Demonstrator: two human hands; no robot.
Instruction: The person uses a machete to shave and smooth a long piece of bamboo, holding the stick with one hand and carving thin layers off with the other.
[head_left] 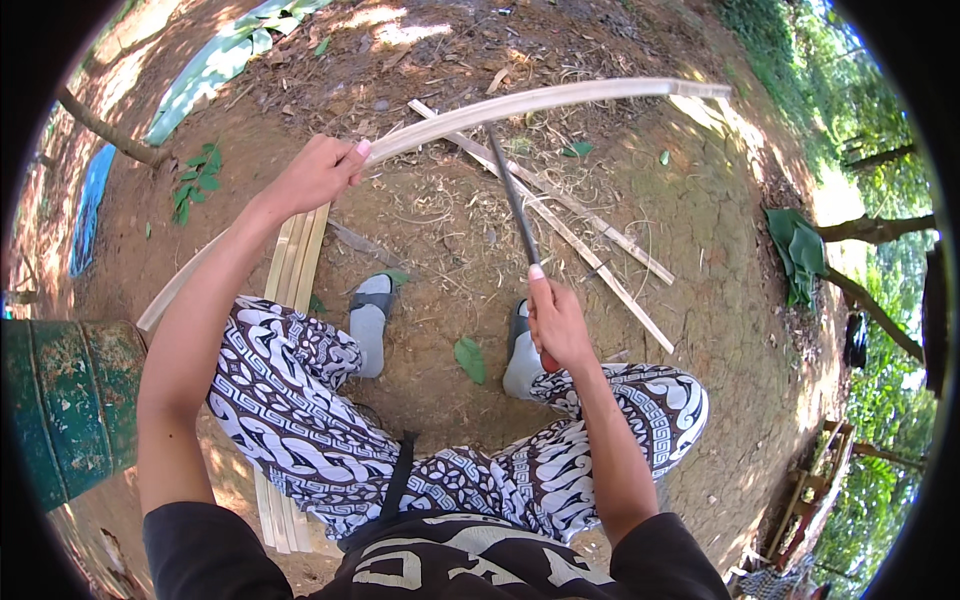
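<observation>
My left hand (pixel 318 175) is closed round a long pale strip of split bamboo (pixel 530 102). The strip arcs up and away to the far right, and its other end passes behind my left forearm. In my right hand (pixel 558 320) is a long knife (pixel 514 200) with a narrow dark blade and a bit of red handle showing below the fist. The blade points forward, its tip close to the strip's lower edge; whether they touch I cannot tell. Beyond the knife, two thin bamboo strips (pixel 600 268) lie crossed on the dirt.
Bamboo slats (pixel 298 262) lie beside my left leg, running beneath it. A green metal drum (pixel 72 410) stands at the left. Curly shavings (pixel 430 205) litter the dirt ahead of my sandalled feet (pixel 370 325). Farther right, a branch (pixel 875 230) juts in by large leaves (pixel 797 255).
</observation>
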